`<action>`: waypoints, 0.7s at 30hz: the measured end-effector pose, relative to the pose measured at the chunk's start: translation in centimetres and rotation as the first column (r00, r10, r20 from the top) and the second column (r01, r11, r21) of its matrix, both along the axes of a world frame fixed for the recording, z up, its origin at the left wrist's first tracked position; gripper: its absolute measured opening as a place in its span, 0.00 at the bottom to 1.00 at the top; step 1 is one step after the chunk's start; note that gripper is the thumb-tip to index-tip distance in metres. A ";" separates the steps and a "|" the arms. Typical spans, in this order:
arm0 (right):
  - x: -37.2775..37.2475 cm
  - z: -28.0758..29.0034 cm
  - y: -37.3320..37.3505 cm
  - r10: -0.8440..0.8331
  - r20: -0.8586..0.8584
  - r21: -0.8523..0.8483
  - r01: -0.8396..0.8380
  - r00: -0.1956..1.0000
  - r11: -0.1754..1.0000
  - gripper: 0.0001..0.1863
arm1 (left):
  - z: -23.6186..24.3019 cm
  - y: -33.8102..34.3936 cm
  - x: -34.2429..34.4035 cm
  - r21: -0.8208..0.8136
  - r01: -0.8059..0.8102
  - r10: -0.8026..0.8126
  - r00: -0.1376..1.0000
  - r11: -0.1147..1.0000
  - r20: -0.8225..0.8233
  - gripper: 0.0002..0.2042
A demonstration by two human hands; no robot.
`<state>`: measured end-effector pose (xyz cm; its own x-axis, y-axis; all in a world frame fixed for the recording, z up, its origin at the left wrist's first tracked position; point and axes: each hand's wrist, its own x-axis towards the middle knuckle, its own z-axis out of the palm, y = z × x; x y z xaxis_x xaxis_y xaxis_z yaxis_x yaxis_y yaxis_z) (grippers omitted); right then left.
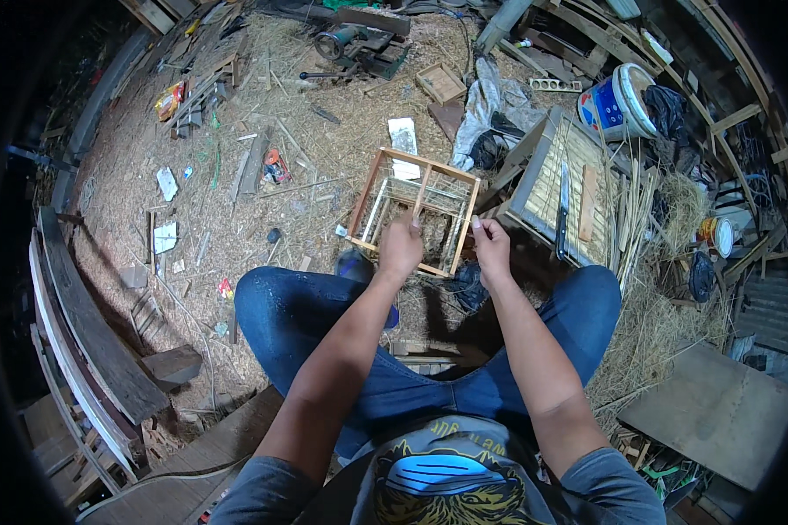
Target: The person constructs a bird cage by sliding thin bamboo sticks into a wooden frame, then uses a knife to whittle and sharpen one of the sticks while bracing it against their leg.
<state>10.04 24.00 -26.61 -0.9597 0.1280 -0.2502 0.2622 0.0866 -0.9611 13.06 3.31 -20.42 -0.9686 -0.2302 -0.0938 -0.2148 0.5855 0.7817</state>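
A small open box frame of light wooden strips (364,199), with thin bars inside it, stands tilted in front of my knees. My left hand (400,245) is closed round the near end of its middle strip, fingers curled over the wood. At the outer edge of the right-hand strip, my right hand (494,248) is closed in a pinch, thumb and forefinger together at the wood. Anything thin between those fingertips is too small to make out. Part of the frame's near side is hidden behind my left hand.
To the right, a knife (562,206) and a flat wood strip (588,203) lie on a slatted wooden box (534,201). Beyond stands a white-and-blue bucket (606,109). A bench vise (346,44) is at the far side. Planks (96,324) line the left; scraps litter the straw-covered ground.
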 end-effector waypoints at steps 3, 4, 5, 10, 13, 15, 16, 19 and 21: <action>0.0 1.0 -0.7 -0.032 0.050 -0.141 0.039 0.998 0.989 0.11 | 1.8 -0.1 0.3 -0.005 -0.002 0.002 0.999 1.000 0.040 0.14; -0.5 0.3 0.1 -0.033 0.016 -0.120 0.035 0.999 0.992 0.11 | 2.6 0.3 0.2 -0.004 -0.004 0.005 0.998 1.000 0.061 0.18; -0.4 1.7 -0.5 -0.025 0.018 -0.121 0.027 1.000 0.992 0.11 | 3.8 0.2 0.4 -0.005 -0.012 0.012 0.998 1.000 0.064 0.18; -1.0 5.4 -0.5 0.024 0.069 -0.174 -0.012 0.997 0.985 0.10 | 9.2 0.2 1.4 -0.015 0.034 -0.032 0.993 0.999 0.116 0.32; -1.5 6.0 -0.3 0.050 -0.061 -0.181 -0.060 0.997 0.982 0.11 | 12.0 0.7 1.8 -0.031 0.086 -0.083 0.994 0.996 0.075 0.35; -1.3 7.3 -0.8 0.026 0.011 -0.323 -0.021 1.000 0.946 0.11 | 13.3 0.6 2.3 -0.065 0.082 -0.081 0.997 0.995 0.013 0.37; -1.3 7.9 -1.0 0.033 0.009 -0.321 -0.029 0.999 0.947 0.11 | 14.4 0.5 2.5 -0.069 0.095 -0.094 0.995 0.993 0.019 0.38; -1.4 9.5 -1.5 0.033 0.044 -0.350 -0.015 0.998 0.937 0.11 | 15.1 0.7 3.1 -0.102 0.099 -0.103 0.994 0.990 -0.028 0.40; -1.2 10.9 -1.9 0.040 0.012 -0.379 -0.033 0.999 0.925 0.11 | 16.3 0.6 3.2 -0.077 0.099 -0.101 0.995 0.992 -0.015 0.40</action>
